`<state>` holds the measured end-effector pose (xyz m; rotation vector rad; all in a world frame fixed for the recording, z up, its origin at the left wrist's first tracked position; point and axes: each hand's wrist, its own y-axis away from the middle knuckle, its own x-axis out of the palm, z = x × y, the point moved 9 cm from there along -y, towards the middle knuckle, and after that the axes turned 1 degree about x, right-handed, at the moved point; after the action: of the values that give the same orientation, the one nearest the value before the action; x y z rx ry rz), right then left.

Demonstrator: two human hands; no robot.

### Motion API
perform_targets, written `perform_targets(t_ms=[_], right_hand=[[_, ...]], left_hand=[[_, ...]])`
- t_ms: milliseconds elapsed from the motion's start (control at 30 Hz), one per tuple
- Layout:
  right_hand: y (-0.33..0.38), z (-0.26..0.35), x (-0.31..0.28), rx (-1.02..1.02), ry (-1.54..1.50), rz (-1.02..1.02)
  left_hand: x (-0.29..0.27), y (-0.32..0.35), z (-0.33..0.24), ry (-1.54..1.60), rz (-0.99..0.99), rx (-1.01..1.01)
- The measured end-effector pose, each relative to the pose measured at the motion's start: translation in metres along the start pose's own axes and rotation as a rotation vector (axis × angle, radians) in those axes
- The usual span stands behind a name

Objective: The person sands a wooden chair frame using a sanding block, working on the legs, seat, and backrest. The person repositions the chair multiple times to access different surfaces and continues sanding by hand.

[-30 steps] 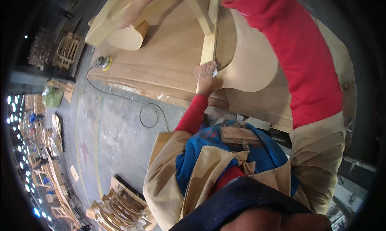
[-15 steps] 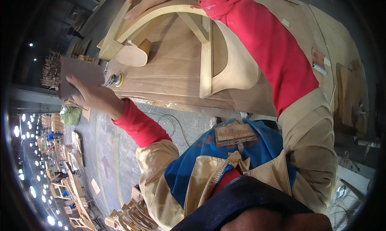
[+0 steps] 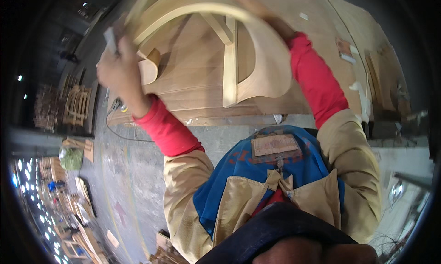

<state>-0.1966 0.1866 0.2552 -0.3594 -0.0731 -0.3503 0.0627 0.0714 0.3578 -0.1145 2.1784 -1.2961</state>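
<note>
The curved wooden frame (image 3: 271, 57) rests on the bench (image 3: 193, 87), its far end cut off by the upper edge. The left hand (image 3: 117, 71), blurred, has its grip around what looks like a pale sheet (image 3: 110, 39). The right hand (image 3: 248, 2) is by the frame's far curve, too smeared to tell its grip. The left wrist partly hides a yellow-edged tool (image 3: 123, 108); its cable (image 3: 131, 138) trails over the floor (image 3: 105, 172).

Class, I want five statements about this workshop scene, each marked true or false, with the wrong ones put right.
1. The left hand holds a thin, pale piece. True.
2. The right hand is close to the curved wooden frame. True.
3. The curved wooden frame stands on the floor. False: it is on the brown-covered table.
4. Both forearms are in green sleeves. False: the forearm sleeves are red.
5. A green bag shows left of the table. True.
</note>
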Motion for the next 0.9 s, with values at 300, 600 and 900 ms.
perform_targets(t_ms=[300, 600, 900], right_hand=[[0.039, 0.004, 0.068, 0.0, 0.54, -0.374], [0.04, 0.011, 0.025, -0.175, 0.509, -0.661], [0.116, -0.175, -0.227, 0.077, 0.551, -0.82]], left_hand=[[0.012, -0.014, 0.125, 0.487, 0.09, -0.135], [0.088, -0.058, 0.082, 0.555, 0.166, -0.172], [0.107, -0.061, 0.105, 0.45, 0.083, -0.299]])
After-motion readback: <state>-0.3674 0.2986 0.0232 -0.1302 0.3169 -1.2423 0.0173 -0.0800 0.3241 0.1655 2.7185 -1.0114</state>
